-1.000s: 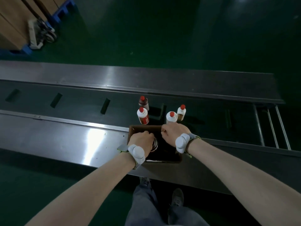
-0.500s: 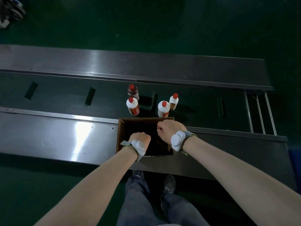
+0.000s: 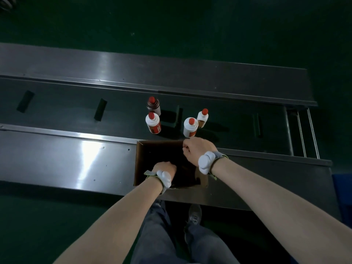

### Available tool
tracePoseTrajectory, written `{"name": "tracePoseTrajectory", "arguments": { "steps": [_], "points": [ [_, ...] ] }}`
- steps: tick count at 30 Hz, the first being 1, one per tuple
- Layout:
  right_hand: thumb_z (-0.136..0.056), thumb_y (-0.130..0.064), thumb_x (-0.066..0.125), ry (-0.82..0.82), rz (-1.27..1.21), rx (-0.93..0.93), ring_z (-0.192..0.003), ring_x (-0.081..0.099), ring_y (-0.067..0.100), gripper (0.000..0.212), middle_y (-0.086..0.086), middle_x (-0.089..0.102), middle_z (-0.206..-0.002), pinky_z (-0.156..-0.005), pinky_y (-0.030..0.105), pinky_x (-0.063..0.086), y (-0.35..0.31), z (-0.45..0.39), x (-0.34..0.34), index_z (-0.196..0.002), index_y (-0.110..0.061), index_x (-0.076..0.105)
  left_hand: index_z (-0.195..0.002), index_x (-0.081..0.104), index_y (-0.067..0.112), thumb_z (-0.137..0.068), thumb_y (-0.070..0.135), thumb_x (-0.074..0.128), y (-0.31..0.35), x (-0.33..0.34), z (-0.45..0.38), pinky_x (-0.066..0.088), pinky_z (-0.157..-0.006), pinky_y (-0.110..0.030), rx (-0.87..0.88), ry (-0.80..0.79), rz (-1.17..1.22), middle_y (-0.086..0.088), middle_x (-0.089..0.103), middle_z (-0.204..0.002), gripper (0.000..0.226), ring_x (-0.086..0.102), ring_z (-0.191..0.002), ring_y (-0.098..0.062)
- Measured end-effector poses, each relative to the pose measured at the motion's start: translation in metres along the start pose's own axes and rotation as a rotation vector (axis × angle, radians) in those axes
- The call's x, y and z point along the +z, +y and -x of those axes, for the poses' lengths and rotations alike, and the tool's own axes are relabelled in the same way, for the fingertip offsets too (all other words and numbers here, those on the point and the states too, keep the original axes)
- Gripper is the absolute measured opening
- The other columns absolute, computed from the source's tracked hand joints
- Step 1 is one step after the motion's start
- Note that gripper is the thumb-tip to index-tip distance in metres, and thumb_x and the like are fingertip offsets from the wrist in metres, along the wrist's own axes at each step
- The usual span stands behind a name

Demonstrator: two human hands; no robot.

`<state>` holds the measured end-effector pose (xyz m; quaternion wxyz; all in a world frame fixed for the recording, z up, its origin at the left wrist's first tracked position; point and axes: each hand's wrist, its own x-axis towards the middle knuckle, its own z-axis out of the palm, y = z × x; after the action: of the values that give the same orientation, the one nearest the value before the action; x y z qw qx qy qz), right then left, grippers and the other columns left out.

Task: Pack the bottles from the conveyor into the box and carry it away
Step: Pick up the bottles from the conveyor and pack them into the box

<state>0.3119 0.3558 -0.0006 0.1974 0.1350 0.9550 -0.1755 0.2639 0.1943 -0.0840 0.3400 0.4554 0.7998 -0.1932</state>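
An open brown cardboard box [image 3: 136, 162] stands on the conveyor's near steel ledge, its inside dark. My left hand [image 3: 164, 166] reaches down into it with curled fingers; what it holds is hidden. My right hand [image 3: 198, 149] has its fingers closed over the box's far right rim. Just beyond the box, several red-capped bottles stand upright on the belt: a dark brown bottle [image 3: 154, 106], a white bottle with a red label [image 3: 153, 122], a second white bottle [image 3: 190, 127] close to my right knuckles, and a smaller white bottle [image 3: 202, 118].
The dark belt [image 3: 76, 111] runs left to right between two steel side ledges [image 3: 66, 159]. Bare metal rollers [image 3: 304, 134] end the belt at the right. A blue object [image 3: 342, 187] shows at the right edge. My legs and shoes are under the ledge on a green floor.
My left hand has sunk lower into the box, toward its near side, and the round object seen beside it earlier is out of sight. My right hand stays at the far rim.
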Motion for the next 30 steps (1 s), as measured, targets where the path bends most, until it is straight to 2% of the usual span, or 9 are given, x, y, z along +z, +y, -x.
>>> {"name": "tracePoseTrajectory", "arguments": {
  "steps": [2, 5, 7, 9, 12, 15, 20, 24, 30],
  "points": [
    [-0.108, -0.033, 0.048, -0.008, -0.005, 0.001, -0.081, 0.067, 0.02, 0.024, -0.001, 0.068, -0.093, -0.071, 0.038, 0.06, -0.002, -0.006, -0.004, -0.102, -0.018, 0.066, -0.129, 0.066, 0.008, -0.103, 0.007, 0.055, -0.004, -0.004, 0.001, 0.057, -0.096, -0.038, 0.016, -0.018, 0.018, -0.011, 0.067, -0.133, 0.028, 0.067, -0.12, -0.032],
    [-0.109, -0.027, 0.047, -0.016, 0.05, -0.025, -0.084, 0.068, 0.022, 0.024, 0.001, 0.069, -0.097, -0.07, 0.037, 0.057, -0.008, -0.018, -0.012, -0.103, -0.015, 0.067, -0.121, 0.069, 0.009, -0.102, 0.014, 0.058, -0.012, -0.018, 0.009, 0.058, -0.079, -0.038, 0.024, 0.002, 0.075, -0.01, 0.072, -0.121, 0.023, 0.071, -0.108, -0.032],
    [-0.109, -0.023, 0.046, -0.004, 0.066, -0.033, -0.084, 0.067, 0.023, 0.023, 0.003, 0.069, -0.098, -0.068, 0.036, 0.055, -0.012, -0.03, -0.018, -0.099, -0.014, 0.065, -0.121, 0.067, 0.013, -0.104, 0.033, 0.056, -0.022, -0.03, 0.013, 0.055, -0.074, -0.037, 0.043, 0.094, 0.142, -0.007, 0.072, -0.117, 0.028, 0.071, -0.103, -0.03],
    [-0.109, -0.025, 0.046, 0.015, -0.001, 0.0, -0.081, 0.063, 0.022, 0.022, 0.001, 0.064, -0.094, -0.065, 0.036, 0.05, -0.017, -0.044, -0.026, -0.092, -0.017, 0.059, -0.118, 0.065, 0.017, -0.106, 0.046, 0.05, -0.037, -0.047, 0.017, 0.056, -0.076, -0.038, 0.058, 0.21, 0.211, -0.004, 0.069, -0.114, 0.035, 0.069, -0.098, -0.027],
    [-0.107, -0.026, 0.045, 0.034, -0.033, 0.038, -0.083, 0.062, 0.026, 0.029, 0.0, 0.059, -0.088, -0.069, 0.042, 0.054, -0.025, -0.072, -0.042, -0.08, -0.019, 0.05, -0.099, 0.062, 0.022, -0.107, 0.05, 0.044, -0.065, -0.077, 0.021, 0.058, -0.076, -0.04, 0.048, 0.401, 0.309, 0.002, 0.068, -0.103, 0.034, 0.068, -0.089, -0.022],
    [-0.106, -0.026, 0.042, 0.048, -0.057, 0.091, -0.073, 0.063, 0.025, 0.032, 0.001, 0.063, -0.083, -0.065, 0.04, 0.053, -0.034, -0.105, -0.058, -0.076, -0.02, 0.051, -0.099, 0.063, 0.022, -0.108, 0.046, 0.043, -0.1, -0.104, 0.016, 0.059, -0.071, -0.039, -0.003, 0.523, 0.359, 0.004, 0.068, -0.099, 0.033, 0.068, -0.084, -0.022],
    [-0.106, -0.025, 0.042, 0.06, -0.051, 0.131, -0.077, 0.063, 0.024, 0.029, 0.002, 0.066, -0.092, -0.057, 0.033, 0.042, -0.048, -0.16, -0.073, -0.088, -0.018, 0.064, -0.119, 0.062, 0.023, -0.108, 0.04, 0.045, -0.163, -0.121, -0.008, 0.057, -0.073, -0.038, -0.136, 0.524, 0.401, 0.0, 0.065, -0.108, 0.026, 0.066, -0.091, -0.025],
    [-0.105, -0.03, 0.043, 0.066, -0.077, 0.126, -0.082, 0.066, 0.028, 0.031, 0.005, 0.067, -0.095, -0.068, 0.039, 0.056, -0.058, -0.202, -0.076, -0.099, -0.014, 0.069, -0.127, 0.059, 0.023, -0.107, 0.04, 0.047, -0.208, -0.125, -0.038, 0.059, -0.079, -0.043, -0.187, 0.456, 0.45, 0.0, 0.064, -0.118, 0.029, 0.067, -0.098, -0.026],
    [-0.107, -0.031, 0.046, 0.055, -0.064, 0.147, -0.091, 0.066, 0.031, 0.025, 0.009, 0.065, -0.112, -0.074, 0.04, 0.056, -0.061, -0.277, -0.051, -0.115, -0.015, 0.062, -0.14, 0.052, 0.018, -0.106, 0.04, 0.05, -0.258, -0.129, -0.082, 0.058, -0.086, -0.046, -0.207, 0.4, 0.467, -0.007, 0.059, -0.133, 0.04, 0.066, -0.11, -0.032]
  ]
}}
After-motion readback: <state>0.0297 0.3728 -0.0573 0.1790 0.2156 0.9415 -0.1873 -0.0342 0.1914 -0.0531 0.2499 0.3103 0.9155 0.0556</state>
